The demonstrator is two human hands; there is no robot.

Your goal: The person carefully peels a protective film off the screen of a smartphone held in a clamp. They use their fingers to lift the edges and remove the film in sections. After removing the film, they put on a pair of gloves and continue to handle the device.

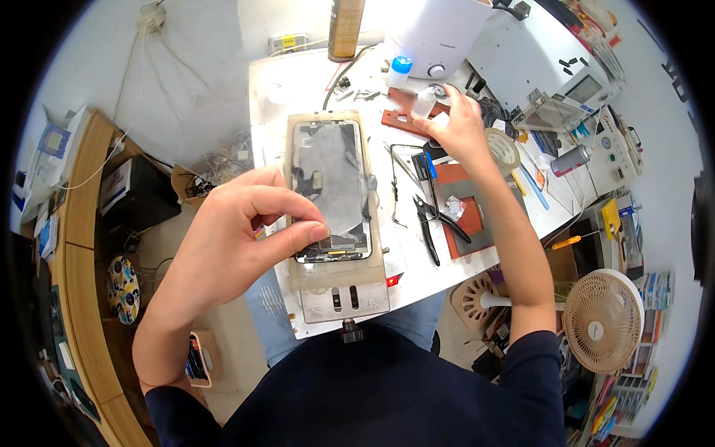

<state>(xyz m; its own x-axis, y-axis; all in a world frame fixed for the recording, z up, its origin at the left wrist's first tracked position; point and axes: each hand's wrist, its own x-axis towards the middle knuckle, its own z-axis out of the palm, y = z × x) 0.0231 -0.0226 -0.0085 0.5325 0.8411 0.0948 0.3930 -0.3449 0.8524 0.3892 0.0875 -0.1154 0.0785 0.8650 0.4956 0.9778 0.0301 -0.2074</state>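
Observation:
A phone [348, 247] lies on a beige-topped metal fixture [339, 281] at the bench's front, its inside partly covered by a grey, crumpled sheet [331, 167]. My left hand [257, 223] is closed in a pinch at the sheet's lower left edge, thumb and forefinger together. Up at the right, my right hand [462, 130] grips a small translucent bottle [424, 102] above a red-brown plate [398, 120], beside a white bottle with a blue cap [398, 72].
Black cutters [430, 238], a red-and-grey mat [469, 246] and a tape roll [503, 153] lie right of the fixture. A tall can [344, 30], white appliance [443, 37] and white machine [525, 52] stand behind. Wooden furniture [82, 216] is left; a fan [603, 320] is lower right.

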